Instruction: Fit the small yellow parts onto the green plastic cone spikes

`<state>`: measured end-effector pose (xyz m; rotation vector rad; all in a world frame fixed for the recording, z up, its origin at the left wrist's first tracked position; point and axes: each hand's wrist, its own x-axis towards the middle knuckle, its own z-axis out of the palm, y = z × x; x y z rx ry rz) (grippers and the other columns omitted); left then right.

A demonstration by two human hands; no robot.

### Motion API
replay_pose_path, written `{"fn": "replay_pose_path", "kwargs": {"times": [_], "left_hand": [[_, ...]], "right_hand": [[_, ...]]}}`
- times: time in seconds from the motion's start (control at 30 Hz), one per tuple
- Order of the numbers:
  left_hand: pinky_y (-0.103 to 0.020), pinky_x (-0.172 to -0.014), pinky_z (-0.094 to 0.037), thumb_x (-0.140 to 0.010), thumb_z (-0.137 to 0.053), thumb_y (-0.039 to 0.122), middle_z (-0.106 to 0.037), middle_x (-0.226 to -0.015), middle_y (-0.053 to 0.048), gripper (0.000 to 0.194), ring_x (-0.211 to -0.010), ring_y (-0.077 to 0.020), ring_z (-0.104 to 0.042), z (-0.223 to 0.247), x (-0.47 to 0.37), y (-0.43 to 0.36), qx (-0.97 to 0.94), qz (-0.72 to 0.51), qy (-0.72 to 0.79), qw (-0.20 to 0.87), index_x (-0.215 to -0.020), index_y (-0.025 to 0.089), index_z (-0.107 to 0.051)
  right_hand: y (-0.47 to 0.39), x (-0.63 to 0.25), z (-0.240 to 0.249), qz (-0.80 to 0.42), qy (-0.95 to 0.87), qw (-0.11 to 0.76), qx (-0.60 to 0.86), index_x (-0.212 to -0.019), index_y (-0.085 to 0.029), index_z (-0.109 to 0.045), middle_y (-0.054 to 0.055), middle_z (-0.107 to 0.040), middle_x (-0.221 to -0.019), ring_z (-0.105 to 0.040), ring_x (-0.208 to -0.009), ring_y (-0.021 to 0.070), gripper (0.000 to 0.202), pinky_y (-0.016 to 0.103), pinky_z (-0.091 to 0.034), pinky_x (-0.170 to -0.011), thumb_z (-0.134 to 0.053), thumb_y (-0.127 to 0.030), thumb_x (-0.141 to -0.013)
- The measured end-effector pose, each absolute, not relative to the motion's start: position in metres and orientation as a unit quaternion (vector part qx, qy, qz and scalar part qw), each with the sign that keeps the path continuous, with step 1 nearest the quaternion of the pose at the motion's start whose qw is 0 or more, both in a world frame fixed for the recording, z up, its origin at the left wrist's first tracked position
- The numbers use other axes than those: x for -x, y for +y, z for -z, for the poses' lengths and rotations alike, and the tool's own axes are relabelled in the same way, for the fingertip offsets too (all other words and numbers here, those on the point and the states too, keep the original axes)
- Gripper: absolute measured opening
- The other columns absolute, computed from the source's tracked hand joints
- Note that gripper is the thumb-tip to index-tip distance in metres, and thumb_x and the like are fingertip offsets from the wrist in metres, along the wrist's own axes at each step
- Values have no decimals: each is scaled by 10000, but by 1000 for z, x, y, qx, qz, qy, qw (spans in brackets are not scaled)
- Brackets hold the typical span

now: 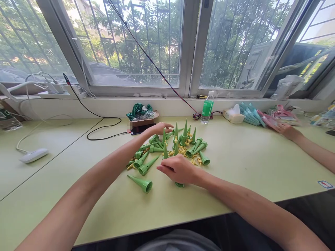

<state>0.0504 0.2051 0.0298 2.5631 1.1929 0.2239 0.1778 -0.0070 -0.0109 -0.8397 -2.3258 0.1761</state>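
Observation:
A heap of green cone-shaped plastic watering spikes (155, 149) lies on the table, several standing point up (185, 134). Small yellow plastic valve pieces (193, 161) are scattered among them. At the far side of the heap, my left hand (160, 129) reaches in with fingers stretched out, close to a lying spike. My right hand (179, 168) is closed at the near side, knuckles up. A green spike's round rim (179, 185) shows just below it; the rest is hidden by the hand. One single spike (141, 183) lies apart, nearer to me.
Behind the heap are a small carton with green wrapping (142, 113), a phone (142, 129) and a water bottle (207, 108). A tissue box (233, 114) and teal packets (251, 114) stand right. Another person's hand (288, 132) touches pink items. Cables and a white device (34, 155) lie left.

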Motion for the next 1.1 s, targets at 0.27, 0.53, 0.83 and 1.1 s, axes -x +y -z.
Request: {"fn": "replay_pose_path", "kwargs": {"times": [0.27, 0.53, 0.83, 1.1], "left_hand": [[-224, -762, -505, -853, -577, 363, -748, -1055, -76, 486, -864, -171, -670, -26, -44, 196, -906, -56, 344, 241, -1286, 152, -647], [-219, -767, -504, -886, -517, 354, -748, -1044, -70, 435, -868, -158, -666, -39, -38, 186, -912, -64, 336, 225, -1242, 161, -677], [-256, -744, -472, -808, -584, 350, -742, -790, -62, 285, -724, -189, -650, -43, -5, 174, -902, -51, 424, 63, -954, 184, -764], [-241, -678, -448, -819, -564, 333, -720, -731, -37, 265, -676, -169, -630, -34, 1, 168, -902, -39, 430, 31, -938, 190, -752]], "right_hand": [[-8, -176, 12, -59, -888, 327, 318, -620, -174, -493, -41, -467, -542, -342, -507, 83, 407, 228, -246, -551, -497, -324, -998], [-9, -177, 11, -69, -891, 310, 325, -617, -171, -497, -39, -472, -547, -339, -502, 80, 414, 229, -243, -549, -493, -320, -1003], [-12, -176, 9, -72, -893, 303, 326, -606, -175, -471, -46, -436, -537, -323, -500, 83, 413, 236, -240, -552, -508, -311, -995], [-10, -178, 9, -48, -897, 299, 323, -616, -176, -463, -45, -442, -540, -317, -495, 83, 421, 233, -237, -551, -472, -312, -1014]]}}
